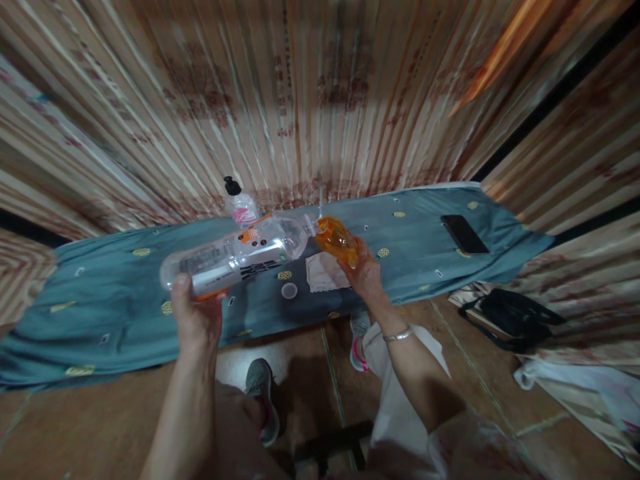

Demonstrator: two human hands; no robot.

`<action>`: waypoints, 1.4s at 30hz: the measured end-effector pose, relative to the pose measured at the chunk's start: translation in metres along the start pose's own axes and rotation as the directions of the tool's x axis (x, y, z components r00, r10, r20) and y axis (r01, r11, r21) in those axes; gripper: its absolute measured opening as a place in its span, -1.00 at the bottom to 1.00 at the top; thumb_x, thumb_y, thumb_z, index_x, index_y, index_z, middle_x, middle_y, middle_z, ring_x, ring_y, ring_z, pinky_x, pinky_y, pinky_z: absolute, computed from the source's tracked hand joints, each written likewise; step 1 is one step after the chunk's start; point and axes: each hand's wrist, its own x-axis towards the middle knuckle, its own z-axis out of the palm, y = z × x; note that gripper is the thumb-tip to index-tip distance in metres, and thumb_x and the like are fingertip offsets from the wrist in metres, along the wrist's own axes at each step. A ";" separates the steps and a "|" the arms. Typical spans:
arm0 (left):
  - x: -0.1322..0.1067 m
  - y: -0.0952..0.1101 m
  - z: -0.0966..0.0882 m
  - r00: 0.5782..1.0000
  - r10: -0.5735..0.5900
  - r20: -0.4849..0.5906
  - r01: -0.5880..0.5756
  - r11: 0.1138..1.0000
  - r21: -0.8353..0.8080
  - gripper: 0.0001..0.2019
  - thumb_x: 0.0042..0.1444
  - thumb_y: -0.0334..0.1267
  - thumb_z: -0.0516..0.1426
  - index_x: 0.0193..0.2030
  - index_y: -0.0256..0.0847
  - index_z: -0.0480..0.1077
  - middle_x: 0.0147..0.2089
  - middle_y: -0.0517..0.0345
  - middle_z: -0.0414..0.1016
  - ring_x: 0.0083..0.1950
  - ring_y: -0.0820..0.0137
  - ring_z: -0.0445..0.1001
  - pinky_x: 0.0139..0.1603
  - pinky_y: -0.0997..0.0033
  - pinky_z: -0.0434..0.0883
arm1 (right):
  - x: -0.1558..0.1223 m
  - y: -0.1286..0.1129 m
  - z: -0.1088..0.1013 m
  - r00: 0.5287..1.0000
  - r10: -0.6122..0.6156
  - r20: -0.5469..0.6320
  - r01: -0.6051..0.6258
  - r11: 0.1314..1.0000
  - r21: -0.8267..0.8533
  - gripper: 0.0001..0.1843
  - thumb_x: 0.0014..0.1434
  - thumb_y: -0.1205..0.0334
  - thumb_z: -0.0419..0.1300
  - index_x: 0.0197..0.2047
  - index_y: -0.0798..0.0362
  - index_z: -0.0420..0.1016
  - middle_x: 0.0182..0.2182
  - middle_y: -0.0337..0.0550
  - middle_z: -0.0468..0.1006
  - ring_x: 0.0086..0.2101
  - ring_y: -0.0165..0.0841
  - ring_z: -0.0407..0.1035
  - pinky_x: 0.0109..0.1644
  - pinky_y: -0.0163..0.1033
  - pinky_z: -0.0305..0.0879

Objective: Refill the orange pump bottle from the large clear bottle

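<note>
My left hand (196,313) grips the base of a large clear plastic bottle (235,257), held tilted on its side with its neck pointing right. My right hand (364,272) holds a small orange bottle (336,240), its mouth against the neck of the large one. Both are held above a long bench covered in teal cloth (115,313). Under the bottles on the cloth lie a small round cap (289,291) and a pale square packet (323,272). A bangle circles my right wrist.
A small clear bottle with a black cap (239,203) stands at the bench's back edge. A dark phone (465,234) lies on the right end. A black bag (513,317) and white plastic bag (575,383) sit on the floor at right. Striped curtains hang behind.
</note>
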 end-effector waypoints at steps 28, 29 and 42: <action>0.001 -0.002 -0.002 1.000 0.007 0.022 -0.006 1.000 -0.018 -0.56 -0.18 0.15 0.37 -0.26 -0.10 0.51 -0.16 0.02 0.61 -0.31 0.30 0.48 -0.63 0.48 0.20 | 0.000 0.004 0.003 0.998 -0.045 -0.046 0.045 0.999 0.006 -0.25 0.35 -0.14 0.16 0.36 0.27 0.24 0.16 0.41 0.55 0.14 0.05 0.52 0.20 0.20 0.52; 0.001 -0.002 -0.002 1.000 0.008 0.025 -0.008 1.000 -0.015 -0.56 -0.17 0.15 0.36 -0.25 -0.09 0.52 -0.14 0.02 0.61 -0.29 0.29 0.50 -0.62 0.47 0.21 | 0.000 0.004 0.002 0.998 -0.042 -0.049 0.043 0.999 0.004 -0.26 0.35 -0.13 0.17 0.37 0.25 0.24 0.16 0.40 0.55 0.15 0.05 0.52 0.20 0.21 0.52; 0.000 -0.002 -0.002 1.000 -0.018 -0.005 0.018 0.999 -0.033 -0.55 -0.24 0.16 0.38 -0.32 -0.12 0.52 -0.07 0.03 0.62 -0.34 0.38 0.44 -0.63 0.53 0.26 | 0.000 0.005 0.002 0.999 -0.027 -0.026 0.027 1.000 -0.002 -0.27 0.34 -0.13 0.18 0.38 0.19 0.22 0.19 0.32 0.54 0.18 0.00 0.49 0.24 0.17 0.50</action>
